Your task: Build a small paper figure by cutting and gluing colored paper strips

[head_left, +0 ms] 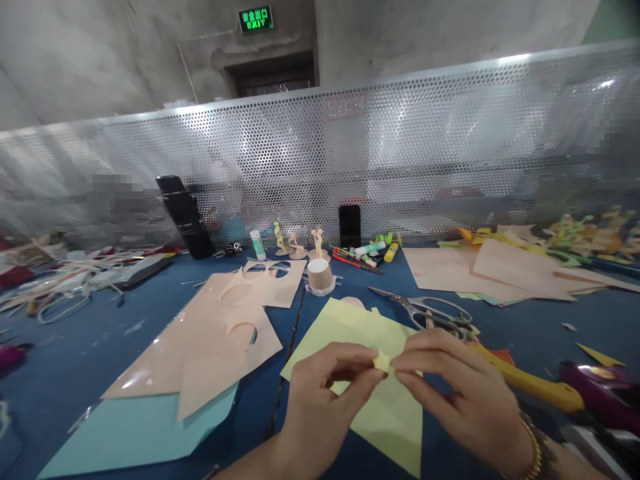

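A small pale yellow paper piece (pixel 381 361), star-like in outline, is pinched between the thumb and forefinger of my left hand (pixel 327 393). My right hand (pixel 457 393) closes its thumb and fingertips at the piece's right edge; its exact grip is partly hidden. Beneath both hands a pale yellow-green paper sheet (pixel 345 333) lies at an angle on the blue table (pixel 150 320). Scissors (pixel 415 307) with grey handles rest just beyond my right hand. A yellow-handled tool (pixel 530 380) lies to the right of that hand, its far end partly covered.
Peach sheets (pixel 200 340) with round cutouts overlap a light blue sheet (pixel 135 433) at left. Ahead are a tape roll (pixel 320 277), a glue stick (pixel 257 245), small paper figures (pixel 299 247), a phone (pixel 350 225) and a black bottle (pixel 185 217). A perforated metal screen (pixel 300 153) borders the table.
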`<state>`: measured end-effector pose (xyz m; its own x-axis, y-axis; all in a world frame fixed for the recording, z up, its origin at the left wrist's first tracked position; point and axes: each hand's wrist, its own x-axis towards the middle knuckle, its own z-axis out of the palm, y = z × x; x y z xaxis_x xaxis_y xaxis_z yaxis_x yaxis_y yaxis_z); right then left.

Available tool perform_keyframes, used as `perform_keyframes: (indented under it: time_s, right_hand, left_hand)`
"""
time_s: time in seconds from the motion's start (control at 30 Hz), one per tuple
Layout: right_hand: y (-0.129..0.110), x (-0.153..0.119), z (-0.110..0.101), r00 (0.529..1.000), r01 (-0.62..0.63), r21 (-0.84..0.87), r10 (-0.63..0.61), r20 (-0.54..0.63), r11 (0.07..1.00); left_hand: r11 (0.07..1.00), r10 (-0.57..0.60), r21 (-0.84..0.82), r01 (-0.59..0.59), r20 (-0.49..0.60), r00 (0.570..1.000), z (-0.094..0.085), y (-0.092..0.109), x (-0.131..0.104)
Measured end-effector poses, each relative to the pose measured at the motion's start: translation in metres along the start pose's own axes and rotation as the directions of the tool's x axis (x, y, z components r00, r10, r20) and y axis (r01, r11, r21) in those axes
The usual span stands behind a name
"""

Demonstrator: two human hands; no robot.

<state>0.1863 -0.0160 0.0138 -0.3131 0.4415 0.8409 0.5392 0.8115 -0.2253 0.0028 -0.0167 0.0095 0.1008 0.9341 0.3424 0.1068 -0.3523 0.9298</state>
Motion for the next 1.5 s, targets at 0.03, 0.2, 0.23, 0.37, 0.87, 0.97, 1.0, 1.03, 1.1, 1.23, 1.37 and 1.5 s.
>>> perform_keyframes:
  time_s: [0.03,0.2,0.23,0.37,0.87,0.97,1.0,1.03,1.1,1.23,1.37,1.5]
  right_hand:
    - [0.0011,0.0003,-0.0003,0.999,-0.034,0.006,0.034,-0.011,0.999]
    - [0.0037,0.001,-0.0011,0.995,-0.094,0.053,0.095,-0.007,0.994]
    - [0.0032,0.0011,-0.0009,0.995,-0.096,0.066,0.096,-0.001,0.993]
    - [0.0013,0.0007,-0.0002,0.998,-0.067,0.07,0.068,-0.003,0.995]
    - [-0.0033,0.0013,0.0006,1.0,-0.03,-0.025,0.03,-0.002,0.999]
    - [-0.0038,-0.0015,0.0017,0.999,-0.015,-0.042,0.013,-0.046,0.999]
    - [-0.0035,-0.0024,0.0019,0.998,-0.011,-0.045,0.009,-0.058,0.999]
    - [-0.003,-0.0032,0.002,0.998,-0.011,-0.04,0.009,-0.061,0.999]
    - [-0.0019,-0.0038,0.0022,0.999,-0.03,-0.012,0.03,-0.045,0.999]
    - [-0.0005,-0.0011,0.0036,0.991,-0.133,0.06,0.133,-0.004,0.989]
    - [-0.0009,0.0024,0.005,0.966,-0.258,0.152,0.256,0.032,0.954]
    - [-0.0018,0.0028,0.0042,0.953,-0.302,0.23,0.289,0.09,0.925]
  left_hand:
    - [1.0,-0.002,-0.003,0.002,-0.005,1.0,-0.0002,0.0,0.0002]
    - [1.0,-0.018,-0.018,0.018,-0.01,1.0,0.0005,0.0015,-0.0004]
    - [1.0,-0.02,-0.016,0.02,-0.007,1.0,0.0006,0.0019,-0.0005]
    - [1.0,-0.007,0.007,0.007,-0.004,1.0,0.0002,0.0028,0.0005]
    - [0.999,0.018,-0.051,-0.016,0.032,0.999,0.0023,0.0014,-0.0026]
    - [0.981,-0.064,-0.178,0.075,0.071,0.995,0.003,0.0014,-0.0032]
    - [0.97,-0.092,-0.218,0.108,0.085,0.992,0.0033,0.0016,-0.0032]
    - [0.957,-0.117,-0.254,0.138,0.094,0.989,0.0036,0.0019,-0.003]
    - [0.935,-0.152,-0.31,0.174,0.092,0.984,0.0042,0.0022,-0.0017]
    - [0.919,-0.172,-0.344,0.19,0.082,0.982,0.0048,0.0006,0.0026]
    - [0.916,-0.187,-0.345,0.203,0.079,0.979,0.0043,-0.0014,0.0042]
    - [0.922,-0.181,-0.334,0.197,0.079,0.98,0.0038,0.0,0.0032]
